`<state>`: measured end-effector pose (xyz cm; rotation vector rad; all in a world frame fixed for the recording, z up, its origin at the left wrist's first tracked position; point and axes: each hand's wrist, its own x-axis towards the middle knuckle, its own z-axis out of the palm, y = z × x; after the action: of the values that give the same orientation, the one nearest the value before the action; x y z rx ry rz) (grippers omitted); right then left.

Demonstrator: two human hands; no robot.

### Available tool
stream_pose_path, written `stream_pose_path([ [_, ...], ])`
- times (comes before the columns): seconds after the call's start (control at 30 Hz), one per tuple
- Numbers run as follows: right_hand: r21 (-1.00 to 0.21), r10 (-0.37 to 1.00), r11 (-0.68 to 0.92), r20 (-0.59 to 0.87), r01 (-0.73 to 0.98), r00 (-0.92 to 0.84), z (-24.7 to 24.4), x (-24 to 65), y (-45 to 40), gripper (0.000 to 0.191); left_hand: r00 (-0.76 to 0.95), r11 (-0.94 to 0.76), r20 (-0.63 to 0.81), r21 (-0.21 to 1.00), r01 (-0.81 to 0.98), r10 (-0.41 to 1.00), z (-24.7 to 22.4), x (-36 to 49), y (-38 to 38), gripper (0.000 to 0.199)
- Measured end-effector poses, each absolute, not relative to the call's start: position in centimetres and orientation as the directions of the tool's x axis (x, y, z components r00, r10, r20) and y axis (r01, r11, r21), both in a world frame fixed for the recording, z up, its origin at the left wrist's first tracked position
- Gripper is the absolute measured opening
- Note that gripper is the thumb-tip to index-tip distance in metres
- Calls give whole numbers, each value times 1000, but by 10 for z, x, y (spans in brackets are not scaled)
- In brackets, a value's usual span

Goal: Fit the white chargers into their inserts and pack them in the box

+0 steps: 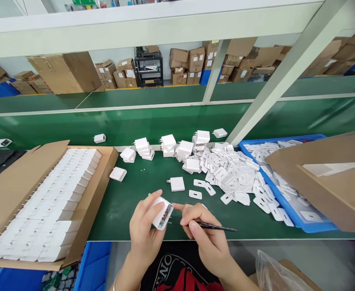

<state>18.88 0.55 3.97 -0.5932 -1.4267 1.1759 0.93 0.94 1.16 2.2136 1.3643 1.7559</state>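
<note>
My left hand (147,226) is closed around a white charger housing (160,211) whose open end faces right, showing the circuit parts inside. In my right hand (206,234) is a pair of thin black tweezers (215,227), their tips close to that open end; whether they touch it I cannot tell. Just beyond my hands a single white charger (176,184) lies on the green bench. Near it are a few loose white end covers (195,195), each with a slot. Farther back stand small stacks of white chargers (168,143).
On the left, a cardboard box (109,169) holds rows of white chargers. A heap of end covers (229,171) lies right of centre, beside a blue tray (311,225) with more. A cardboard box (341,173) overlaps the tray. A slanted white post (265,97) rises behind the heap.
</note>
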Motion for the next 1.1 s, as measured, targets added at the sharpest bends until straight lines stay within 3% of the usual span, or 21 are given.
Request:
stream_pose_path([
  [0.3, -892, 883, 303, 395, -334, -252, 43, 185, 7, 21, -24, -621, 767, 537, 572, 641, 12, 11, 9, 50],
  [0.53, -890, 919, 288, 361, -355, -161, 43, 183, 14, 23, -39, -609, 728, 600, 519, 684, 11, 13, 8, 48],
  [0.83, -932, 937, 325, 340, -160, -81, 41, 179, 18, 21, -1, -606, 701, 618, 502, 714, 5, 15, 8, 47],
  [0.97, -889, 914, 380, 404, -257, -45, 41, 180, 16, 24, -23, -558, 621, 720, 413, 784, 4, 17, 8, 44],
  [1.1, -848, 858, 448, 497, -285, -131, 37, 185, 10, 25, -39, -569, 638, 711, 413, 769, 5, 18, 9, 45],
])
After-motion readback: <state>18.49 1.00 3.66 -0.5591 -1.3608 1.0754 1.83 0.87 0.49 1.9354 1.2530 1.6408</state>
